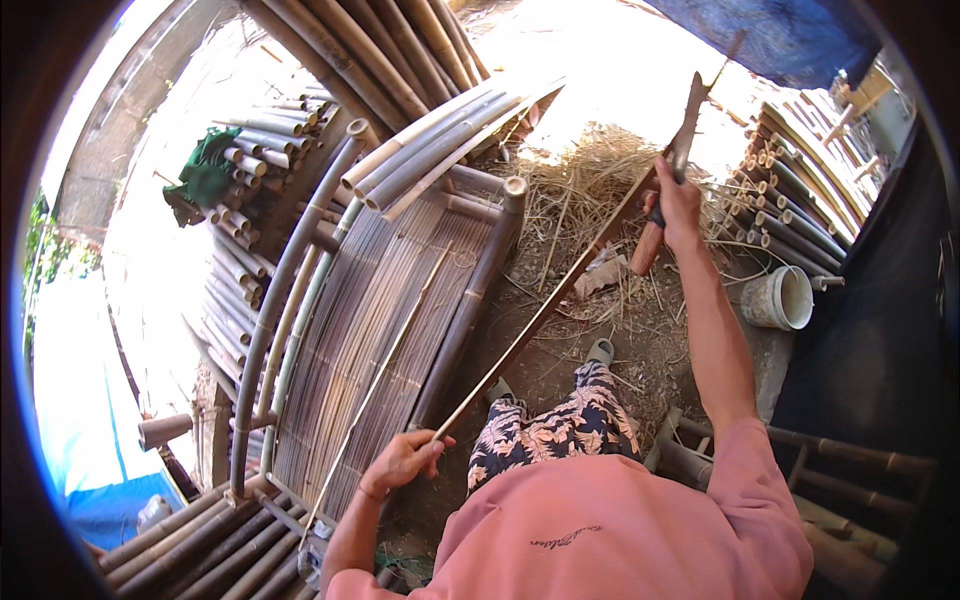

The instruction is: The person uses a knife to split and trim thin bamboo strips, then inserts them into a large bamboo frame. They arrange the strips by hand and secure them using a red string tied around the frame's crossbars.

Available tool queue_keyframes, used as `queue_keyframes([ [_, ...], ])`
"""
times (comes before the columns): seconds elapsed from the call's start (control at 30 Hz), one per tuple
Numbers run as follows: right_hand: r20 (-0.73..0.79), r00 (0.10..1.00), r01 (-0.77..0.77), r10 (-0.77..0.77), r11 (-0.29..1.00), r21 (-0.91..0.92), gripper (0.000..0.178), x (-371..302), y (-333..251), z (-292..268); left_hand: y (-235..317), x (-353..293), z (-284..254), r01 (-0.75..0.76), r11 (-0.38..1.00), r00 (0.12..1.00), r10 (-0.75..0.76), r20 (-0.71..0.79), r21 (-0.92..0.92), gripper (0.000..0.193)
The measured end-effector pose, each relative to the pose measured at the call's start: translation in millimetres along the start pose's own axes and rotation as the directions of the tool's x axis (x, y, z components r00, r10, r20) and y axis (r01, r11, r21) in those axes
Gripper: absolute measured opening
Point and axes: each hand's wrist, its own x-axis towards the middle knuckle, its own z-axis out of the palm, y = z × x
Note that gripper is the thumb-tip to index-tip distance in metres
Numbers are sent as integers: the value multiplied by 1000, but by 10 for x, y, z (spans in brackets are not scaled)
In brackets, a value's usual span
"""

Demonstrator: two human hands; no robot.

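My left hand [400, 462] grips the near end of a long thin bamboo strip [545, 305] that runs diagonally up and to the right. My right hand [676, 205] is raised at the strip's far end and holds a long knife [686, 125] by its wooden handle [647, 245], blade pointing up. The blade meets the strip near the hand. My pink sleeve and patterned trousers [560, 425] fill the lower middle.
A rack of split bamboo slats [375, 310] lies to the left, framed by thick poles [470, 290]. Stacks of cut bamboo poles stand at the left [245, 170] and the upper right [790, 200]. A white bucket [780, 298] sits on the right, straw litter [580, 180] ahead.
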Motion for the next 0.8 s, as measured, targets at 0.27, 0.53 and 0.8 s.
queue_keyframes([
  [0.27,523,722,691,-453,430,-581,57,-1203,445,549,315,215,373,-169,894,970,77,-231,-414,34],
  [0.53,844,405,880,-351,400,-256,57,-2502,832,811,604,526,268,-273,906,886,104,-452,-325,31],
  [0.8,864,452,822,-220,479,-308,55,-2108,605,886,682,438,388,-255,928,855,85,-512,-272,32],
])
